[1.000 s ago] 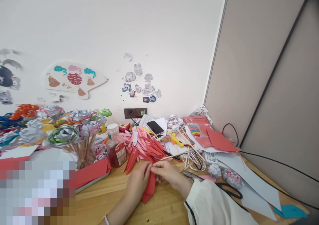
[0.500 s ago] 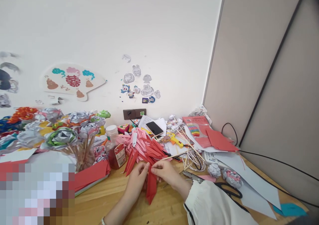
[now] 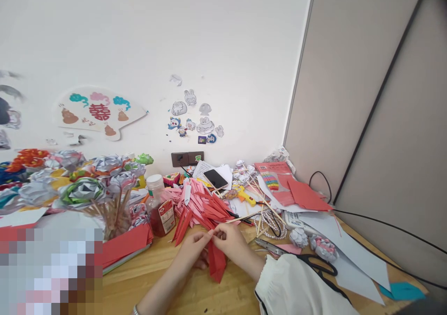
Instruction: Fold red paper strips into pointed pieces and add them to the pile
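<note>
A folded piece of red paper (image 3: 217, 263) is held upright between both hands above the wooden table, its pointed lower end toward me. My left hand (image 3: 196, 250) pinches its upper left edge, with the thumb at the top. My right hand (image 3: 226, 241) pinches the same upper end, and its fingertips nearly meet the left thumb. Just beyond the hands lies a heap of folded red and pink paper strips (image 3: 195, 203). To the left of the heap stands a jar with a white lid (image 3: 162, 217).
Scissors (image 3: 300, 258) lie right of my right arm. A stack of red paper (image 3: 125, 246) is at the left, near paper flowers (image 3: 84, 191) on sticks. Behind are a phone (image 3: 215, 179), a yellow glue gun (image 3: 246, 196) and a bead string (image 3: 272, 224).
My right hand has curled in, its fingertips now closer to the left thumb at the paper's top. The red paper's lower end has shifted slightly right and looks wider.
</note>
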Action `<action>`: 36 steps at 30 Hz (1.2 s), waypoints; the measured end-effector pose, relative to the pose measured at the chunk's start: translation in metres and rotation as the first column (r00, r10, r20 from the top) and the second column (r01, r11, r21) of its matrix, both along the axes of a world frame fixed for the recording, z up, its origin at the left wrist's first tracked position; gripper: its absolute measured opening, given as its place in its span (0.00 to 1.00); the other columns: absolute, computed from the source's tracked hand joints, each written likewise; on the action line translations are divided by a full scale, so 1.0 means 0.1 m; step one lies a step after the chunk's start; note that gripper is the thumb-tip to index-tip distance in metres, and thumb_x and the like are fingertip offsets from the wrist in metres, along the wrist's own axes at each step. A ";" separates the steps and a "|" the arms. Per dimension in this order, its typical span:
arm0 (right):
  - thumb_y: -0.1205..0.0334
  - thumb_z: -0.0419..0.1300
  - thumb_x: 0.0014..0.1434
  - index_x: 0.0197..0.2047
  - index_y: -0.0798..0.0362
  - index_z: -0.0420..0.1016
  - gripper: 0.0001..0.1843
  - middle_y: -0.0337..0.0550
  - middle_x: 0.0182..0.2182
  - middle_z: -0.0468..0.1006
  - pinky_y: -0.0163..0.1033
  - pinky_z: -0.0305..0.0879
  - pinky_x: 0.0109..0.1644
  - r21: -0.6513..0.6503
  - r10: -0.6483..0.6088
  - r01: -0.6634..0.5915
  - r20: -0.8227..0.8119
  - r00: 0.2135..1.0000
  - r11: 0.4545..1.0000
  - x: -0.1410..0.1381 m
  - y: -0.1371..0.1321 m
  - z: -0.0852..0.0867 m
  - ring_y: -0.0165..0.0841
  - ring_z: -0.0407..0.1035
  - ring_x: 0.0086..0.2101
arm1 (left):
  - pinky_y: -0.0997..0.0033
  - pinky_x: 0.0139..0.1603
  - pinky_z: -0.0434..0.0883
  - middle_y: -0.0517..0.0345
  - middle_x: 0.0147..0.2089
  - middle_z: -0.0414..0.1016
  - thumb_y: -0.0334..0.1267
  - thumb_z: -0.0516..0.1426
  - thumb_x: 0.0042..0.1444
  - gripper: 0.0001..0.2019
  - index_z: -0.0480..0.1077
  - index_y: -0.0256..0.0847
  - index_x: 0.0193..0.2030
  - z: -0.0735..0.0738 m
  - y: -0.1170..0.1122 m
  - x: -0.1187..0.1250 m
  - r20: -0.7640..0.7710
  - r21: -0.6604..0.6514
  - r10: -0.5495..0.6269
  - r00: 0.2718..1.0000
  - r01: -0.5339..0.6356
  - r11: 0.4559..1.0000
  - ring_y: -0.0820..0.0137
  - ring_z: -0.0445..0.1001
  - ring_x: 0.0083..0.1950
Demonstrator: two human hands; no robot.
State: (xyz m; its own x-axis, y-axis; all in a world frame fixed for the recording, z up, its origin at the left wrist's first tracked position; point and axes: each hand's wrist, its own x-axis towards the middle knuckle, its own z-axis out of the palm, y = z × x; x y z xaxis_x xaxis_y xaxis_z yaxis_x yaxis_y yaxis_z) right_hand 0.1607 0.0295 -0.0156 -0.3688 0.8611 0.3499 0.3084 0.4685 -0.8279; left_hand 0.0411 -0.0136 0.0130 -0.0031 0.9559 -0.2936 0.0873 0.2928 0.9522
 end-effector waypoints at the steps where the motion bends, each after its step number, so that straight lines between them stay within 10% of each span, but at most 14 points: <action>1: 0.61 0.53 0.48 0.25 0.56 0.70 0.08 0.39 0.20 0.70 0.30 0.54 0.25 -0.007 0.002 -0.002 -0.006 1.000 1.000 0.00 0.00 0.00 0.27 0.61 0.22 | 0.80 0.15 0.60 0.65 0.14 0.66 0.57 0.52 0.39 0.21 0.61 0.38 0.25 0.02 -0.02 0.00 0.019 0.008 -0.003 1.000 0.003 1.000 0.75 0.66 0.15; 17: 0.62 0.54 0.48 0.28 0.56 0.71 0.08 0.41 0.26 0.72 0.34 0.60 0.33 -0.155 0.032 -0.070 -0.236 0.971 0.985 0.02 0.02 0.08 0.31 0.65 0.29 | 0.78 0.19 0.64 0.63 0.18 0.70 0.52 0.57 0.36 0.19 0.61 0.38 0.27 -0.03 0.01 -0.01 0.145 0.054 -0.038 0.989 0.031 0.998 0.73 0.71 0.21; 36: 0.55 0.62 0.38 0.28 0.57 0.75 0.15 0.41 0.23 0.73 0.34 0.59 0.33 -0.369 0.066 -0.199 -0.343 0.937 0.908 0.13 0.04 0.16 0.29 0.65 0.26 | 0.75 0.17 0.64 0.67 0.14 0.67 0.50 0.59 0.32 0.19 0.64 0.37 0.25 0.03 0.05 -0.07 -0.061 0.258 -0.089 0.994 0.102 0.961 0.74 0.67 0.15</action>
State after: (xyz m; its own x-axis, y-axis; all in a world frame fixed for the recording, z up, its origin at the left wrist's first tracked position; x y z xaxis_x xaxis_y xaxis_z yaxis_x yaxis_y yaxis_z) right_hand 0.1738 0.0339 0.0005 -0.4169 0.9022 0.1106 -0.0420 0.1024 -0.9939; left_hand 0.0343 -0.0087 0.0164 0.0835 0.9959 -0.0359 0.1506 0.0230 0.9883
